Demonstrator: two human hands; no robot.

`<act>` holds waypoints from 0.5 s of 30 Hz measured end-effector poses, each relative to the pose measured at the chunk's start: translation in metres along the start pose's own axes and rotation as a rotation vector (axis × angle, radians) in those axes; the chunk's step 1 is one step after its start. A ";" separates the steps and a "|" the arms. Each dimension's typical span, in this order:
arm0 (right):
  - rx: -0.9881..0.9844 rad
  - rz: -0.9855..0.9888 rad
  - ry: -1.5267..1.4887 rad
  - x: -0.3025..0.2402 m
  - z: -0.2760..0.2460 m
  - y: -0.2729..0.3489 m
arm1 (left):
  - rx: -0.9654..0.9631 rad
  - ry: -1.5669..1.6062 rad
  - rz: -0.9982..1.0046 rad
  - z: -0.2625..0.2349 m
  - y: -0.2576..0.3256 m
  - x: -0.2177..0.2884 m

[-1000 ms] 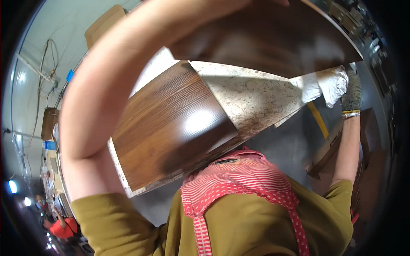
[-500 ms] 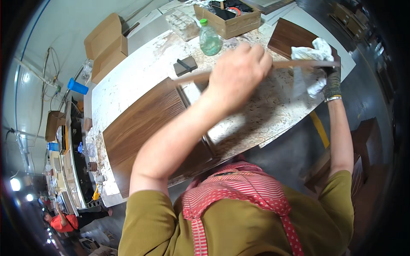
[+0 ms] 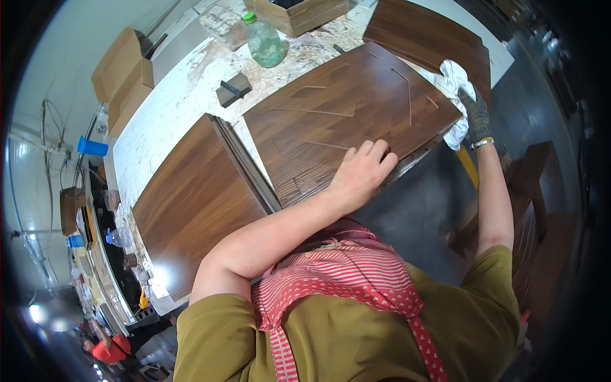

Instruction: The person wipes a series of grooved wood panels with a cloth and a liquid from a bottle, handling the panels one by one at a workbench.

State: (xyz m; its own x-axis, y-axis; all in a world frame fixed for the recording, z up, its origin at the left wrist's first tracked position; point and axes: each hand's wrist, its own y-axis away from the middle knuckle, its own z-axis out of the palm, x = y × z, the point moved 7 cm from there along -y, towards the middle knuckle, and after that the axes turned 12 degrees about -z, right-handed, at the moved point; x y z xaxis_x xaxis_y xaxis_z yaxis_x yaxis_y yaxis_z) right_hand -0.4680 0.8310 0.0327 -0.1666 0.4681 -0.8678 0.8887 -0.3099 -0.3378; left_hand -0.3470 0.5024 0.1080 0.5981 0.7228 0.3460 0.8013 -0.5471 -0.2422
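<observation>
A dark wood panel [image 3: 344, 108] with thin cut grooves lies flat on the workbench. My left hand [image 3: 363, 170] grips its near edge, fingers curled over the top face. My right hand [image 3: 475, 116] wears a dark glove and holds a white cloth [image 3: 453, 81] against the panel's right corner. A stack of similar wood panels [image 3: 197, 204] lies just left of it, edge to edge.
A green plastic bottle [image 3: 264, 41] and a small dark block [image 3: 233, 89] stand on the dusty white bench [image 3: 172, 108] behind the panel. Cardboard boxes [image 3: 121, 70] sit far left, an open box [image 3: 299, 13] at the back. Another dark panel [image 3: 426, 32] lies far right.
The panel was raised and tilted over my head a second ago; it has come down and now rests flat, grooved face up, with both hands still at its edges.
</observation>
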 end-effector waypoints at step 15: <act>-0.360 0.353 -0.807 -0.110 0.158 0.118 | 0.116 -0.301 0.074 -0.191 -0.043 -0.011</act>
State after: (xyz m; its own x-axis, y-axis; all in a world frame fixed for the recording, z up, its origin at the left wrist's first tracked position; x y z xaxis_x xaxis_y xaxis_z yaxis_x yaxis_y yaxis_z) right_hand -0.4128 0.6122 0.0307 0.0115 -0.3582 -0.9336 0.9999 0.0123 0.0075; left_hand -0.3907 0.4371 0.2876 0.6184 0.7846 0.0448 0.7414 -0.5636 -0.3642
